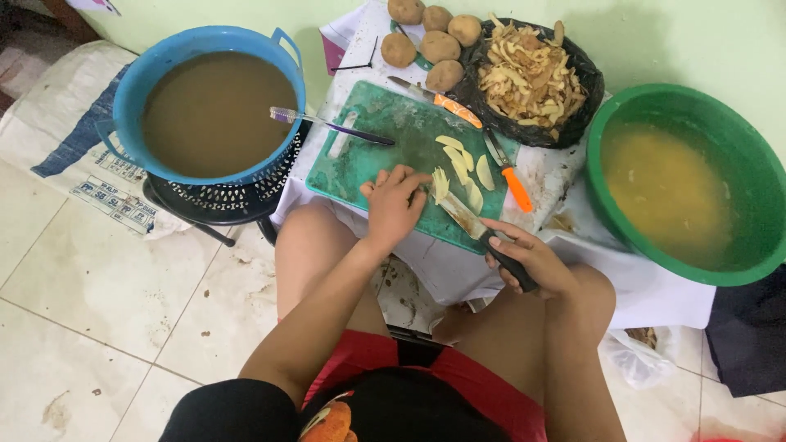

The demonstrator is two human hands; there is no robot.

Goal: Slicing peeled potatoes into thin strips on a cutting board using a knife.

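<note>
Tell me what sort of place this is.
Probably a home floor used for kitchen prep: a green cutting board with potato slices lies low over a tiled floor, with whole potatoes, a bag of peelings and water-filled basins around it.

The cutting board (385, 143) was green plastic, matt and scuffed. The knife (479, 229) had a dull, smeared metal blade and a black handle — smooth-looking. Both basins, the blue basin (131, 90) and the green basin (741, 135), were glossy plastic. The potato peels (528, 74) lay in crinkled, shiny black plastic; the floor (98, 286) was glazed tile, stained.
</note>
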